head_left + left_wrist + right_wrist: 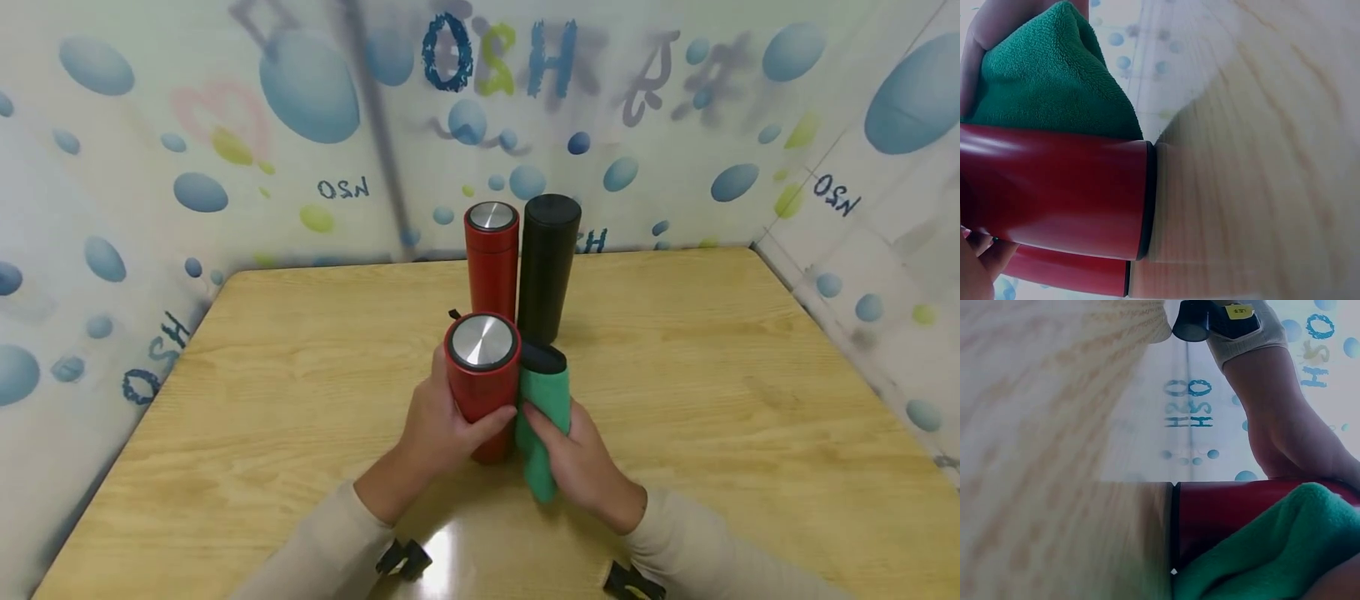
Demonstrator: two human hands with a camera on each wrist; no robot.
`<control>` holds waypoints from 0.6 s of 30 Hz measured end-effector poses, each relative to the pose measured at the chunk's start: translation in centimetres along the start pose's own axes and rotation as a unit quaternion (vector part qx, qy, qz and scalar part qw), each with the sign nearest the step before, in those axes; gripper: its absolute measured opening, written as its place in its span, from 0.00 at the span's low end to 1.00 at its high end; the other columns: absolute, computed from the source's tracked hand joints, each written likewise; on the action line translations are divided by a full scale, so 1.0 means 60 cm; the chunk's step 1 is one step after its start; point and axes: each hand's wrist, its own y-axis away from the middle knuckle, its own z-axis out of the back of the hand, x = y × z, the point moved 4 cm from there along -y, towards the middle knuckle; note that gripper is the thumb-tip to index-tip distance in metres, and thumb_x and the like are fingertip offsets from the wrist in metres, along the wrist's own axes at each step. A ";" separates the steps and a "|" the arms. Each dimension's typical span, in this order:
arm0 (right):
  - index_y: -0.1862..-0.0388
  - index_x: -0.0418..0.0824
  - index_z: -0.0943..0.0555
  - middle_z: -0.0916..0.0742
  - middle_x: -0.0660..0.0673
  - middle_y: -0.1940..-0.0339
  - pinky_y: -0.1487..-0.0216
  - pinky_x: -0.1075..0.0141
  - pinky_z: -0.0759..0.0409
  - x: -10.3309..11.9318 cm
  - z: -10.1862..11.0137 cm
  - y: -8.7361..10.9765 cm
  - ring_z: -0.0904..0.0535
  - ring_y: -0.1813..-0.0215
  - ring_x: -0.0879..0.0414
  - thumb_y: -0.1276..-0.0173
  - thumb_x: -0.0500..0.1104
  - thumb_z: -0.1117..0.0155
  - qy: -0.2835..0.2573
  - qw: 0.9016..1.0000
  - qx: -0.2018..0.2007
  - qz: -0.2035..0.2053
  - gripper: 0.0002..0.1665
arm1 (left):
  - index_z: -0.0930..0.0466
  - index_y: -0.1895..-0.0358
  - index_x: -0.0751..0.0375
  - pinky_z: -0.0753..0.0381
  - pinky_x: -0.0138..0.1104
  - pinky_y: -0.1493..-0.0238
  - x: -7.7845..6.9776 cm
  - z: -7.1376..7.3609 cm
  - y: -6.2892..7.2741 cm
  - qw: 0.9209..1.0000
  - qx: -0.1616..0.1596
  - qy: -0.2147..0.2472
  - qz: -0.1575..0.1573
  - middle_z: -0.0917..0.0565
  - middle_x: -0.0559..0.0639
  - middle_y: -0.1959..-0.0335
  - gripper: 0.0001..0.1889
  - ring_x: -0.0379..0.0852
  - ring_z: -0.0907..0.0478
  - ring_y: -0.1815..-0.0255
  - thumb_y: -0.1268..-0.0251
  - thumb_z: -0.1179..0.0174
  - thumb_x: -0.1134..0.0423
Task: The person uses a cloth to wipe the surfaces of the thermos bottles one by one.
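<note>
My left hand point(442, 421) grips a red flask point(482, 379) with a silver lid, standing on the wooden table point(300, 358) near me. Against the flask's right side my right hand point(573, 454) presses a green cloth point(542, 425). In the left wrist view the red flask point(1054, 194) fills the lower left with the green cloth point(1047, 81) above it. The right wrist view shows the flask's point(1229, 506) base end, the cloth point(1272, 550) in front of it, and my left forearm point(1285, 419) behind.
Behind the held flask stand a second red flask point(492, 258) and a black flask point(549, 267), close together. Walls with a blue bubble pattern point(150, 167) close the table in at the back and both sides. Bare wood lies to the left and right.
</note>
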 end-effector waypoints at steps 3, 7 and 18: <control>0.34 0.35 0.29 0.19 0.38 0.46 0.43 0.66 0.22 0.005 0.002 0.002 0.22 0.47 0.55 0.22 0.41 0.48 -0.004 1.000 -0.012 0.012 0.21 | 0.46 0.27 0.56 0.17 0.45 0.41 -0.001 0.002 -0.003 1.000 0.002 0.001 -0.002 0.23 0.50 0.36 0.47 0.48 0.23 0.37 0.47 0.25 0.58; 0.35 0.32 0.30 0.19 0.36 0.46 0.45 0.68 0.20 0.012 0.004 0.009 0.21 0.49 0.59 0.23 0.38 0.49 -0.016 0.999 -0.028 0.027 0.21 | 0.47 0.27 0.55 0.17 0.45 0.42 -0.001 0.003 -0.003 1.000 0.008 0.005 0.005 0.23 0.50 0.36 0.48 0.47 0.23 0.36 0.47 0.24 0.58; 0.37 0.30 0.29 0.19 0.38 0.50 0.48 0.69 0.20 0.018 0.000 0.008 0.21 0.51 0.61 0.22 0.37 0.50 -0.025 0.998 -0.016 0.057 0.19 | 0.46 0.27 0.56 0.17 0.44 0.41 -0.001 0.005 -0.006 1.000 0.004 0.004 -0.003 0.23 0.50 0.36 0.48 0.47 0.23 0.36 0.49 0.24 0.58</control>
